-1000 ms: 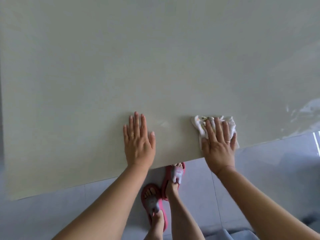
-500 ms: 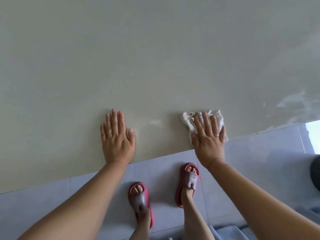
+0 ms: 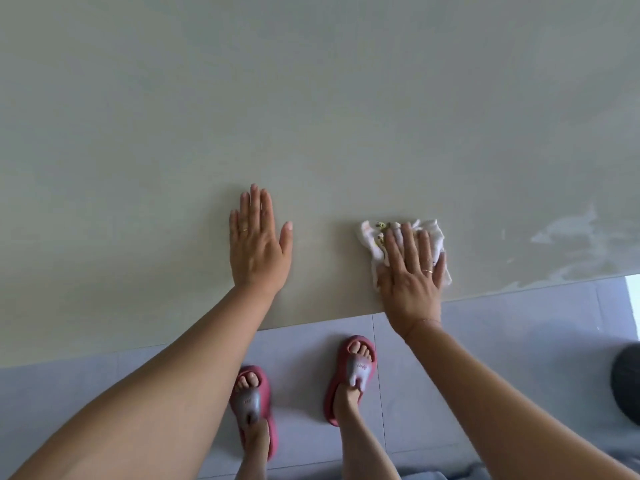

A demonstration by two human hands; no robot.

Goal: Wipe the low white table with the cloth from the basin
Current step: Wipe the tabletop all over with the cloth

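since a moment ago the left hand (image 3: pixel 258 247) has slid farther onto the low white table (image 3: pixel 311 116). its wrist was at the near edge then, and now the wrist is over the table top. the right hand (image 3: pixel 412 271) and the cloth (image 3: pixel 367 237) are at about the same place near the edge as before.

the left hand lies flat on the table, palm down. its fingers are straight and close together, the thumb sticks out to the side, and it holds nothing. it has a thin ring (image 3: pixel 244 230) on one finger.

the right hand is flat too, with straight fingers pressing down on the cloth. the cloth is white and crumpled, with a few small yellow marks. it lies on the table close to the near edge, and bits of it stick out past the fingertips and on both sides of the hand. the heel of this hand reaches the table edge. the two hands are well apart.

to the right of the cloth are pale wet streaks (image 3: pixel 561 237) on the table.

below the table edge is a grey tiled floor (image 3: pixel 502 341). two feet in red slippers (image 3: pixel 353 372) stand on it. a dark round thing (image 3: pixel 628 386) shows at the right side, too cut off to tell what it is.
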